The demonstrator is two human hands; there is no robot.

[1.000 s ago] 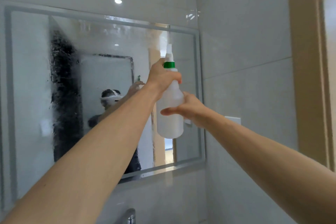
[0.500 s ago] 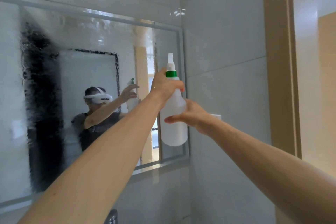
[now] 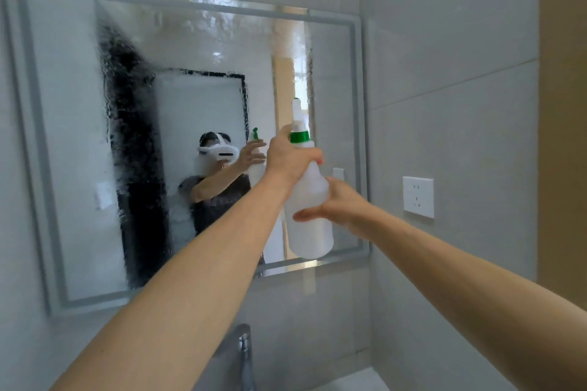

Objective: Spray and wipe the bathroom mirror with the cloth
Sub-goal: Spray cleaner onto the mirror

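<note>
Both hands hold a bottle up before the wet mirror.

The bottle is translucent white plastic, round-shouldered and smooth, with a green collar under a white spray head; it stands upright in the air just in front of the mirror's right part. The left hand curls round its neck below the collar, and the right hand grips the body from the side, thumb across the front. The mirror is a wide rectangle with a frosted border; its glass is beaded and streaked with droplets along the top and down a dark band at the left, clearer in the middle. Glossy grey tiles cover the walls, a white socket sits on the right wall, and a chrome tap shows below.
</note>
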